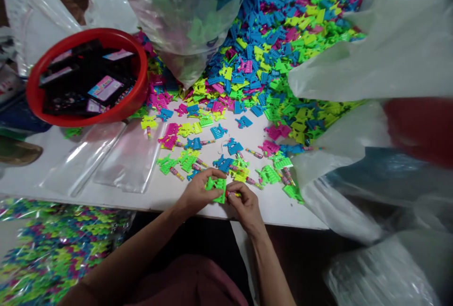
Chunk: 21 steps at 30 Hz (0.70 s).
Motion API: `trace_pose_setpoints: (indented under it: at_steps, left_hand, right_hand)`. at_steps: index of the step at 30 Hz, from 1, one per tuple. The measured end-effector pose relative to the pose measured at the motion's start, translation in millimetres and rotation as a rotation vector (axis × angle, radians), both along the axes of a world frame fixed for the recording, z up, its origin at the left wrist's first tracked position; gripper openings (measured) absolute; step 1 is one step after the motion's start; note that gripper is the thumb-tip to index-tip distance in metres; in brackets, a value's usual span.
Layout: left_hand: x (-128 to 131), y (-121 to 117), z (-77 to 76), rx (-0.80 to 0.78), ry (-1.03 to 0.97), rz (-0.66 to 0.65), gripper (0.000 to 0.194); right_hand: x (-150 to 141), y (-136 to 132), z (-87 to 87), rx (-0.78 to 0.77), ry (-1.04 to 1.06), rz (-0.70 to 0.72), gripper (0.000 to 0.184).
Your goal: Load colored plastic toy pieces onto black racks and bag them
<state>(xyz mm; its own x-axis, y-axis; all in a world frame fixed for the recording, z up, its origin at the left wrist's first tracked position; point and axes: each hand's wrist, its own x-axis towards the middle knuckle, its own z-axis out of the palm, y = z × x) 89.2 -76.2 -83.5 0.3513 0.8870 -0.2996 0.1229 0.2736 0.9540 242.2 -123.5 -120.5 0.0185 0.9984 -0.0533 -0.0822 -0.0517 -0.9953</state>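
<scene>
Close to the table's front edge, my left hand (198,191) is closed on a green plastic piece (221,189) with slots in it. Just beside it, my right hand (246,204) pinches a small candy-coloured tube (234,194), whose end meets the right edge of the green piece; whether it is inserted cannot be made out. Around my hands lie similar pieces in blue, green, pink and yellow, such as a blue piece (233,146) and a green piece (268,174). Several have printed tubes beside or against them, including a loose tube (254,153).
A big heap of coloured pieces (269,46) covers the back. A red basin (141,84) with black packages stands at left, near flat clear bags (130,164). A filled plastic bag (184,23) stands behind; white sacks (339,61) border the right. Packed bags (60,249) lie lower left.
</scene>
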Motion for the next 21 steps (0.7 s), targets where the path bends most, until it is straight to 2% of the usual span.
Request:
trace_pose_setpoints:
  at_steps: [4, 9, 12, 14, 17, 19, 21]
  left_hand:
    - [-3, -5, -4.8, 0.198, 0.242, 0.005, 0.029]
    - [-7, -7, -9.7, 0.145, 0.264, 0.04, 0.029]
    - [-6, -1, -1.3, 0.14, 0.22, 0.028, 0.033]
    - [-7, 10, 10.9, 0.166, 0.217, 0.018, 0.038]
    - [-21, 39, 34.9, 0.186, 0.242, 0.094, 0.046]
    - [-41, 61, 47.5, 0.211, 0.311, 0.188, 0.055]
    - [-64, 80, 51.6, 0.34, 0.514, 0.233, 0.061]
  right_hand:
    - [-6, -5, -2.4, 0.062, -0.109, -0.012, 0.013]
    - [-17, -11, -2.0, 0.152, -0.215, -0.094, 0.006]
    - [-22, -7, 4.7, 0.177, -0.272, -0.097, 0.007]
    - [-20, 0, 13.3, 0.208, -0.316, -0.054, 0.009]
    - [6, 14, 27.7, 0.293, -0.459, -0.062, 0.024]
    - [39, 17, 33.9, 0.295, -0.611, -0.178, 0.031]
    - [77, 14, 34.8, 0.217, -0.782, -0.324, 0.029]
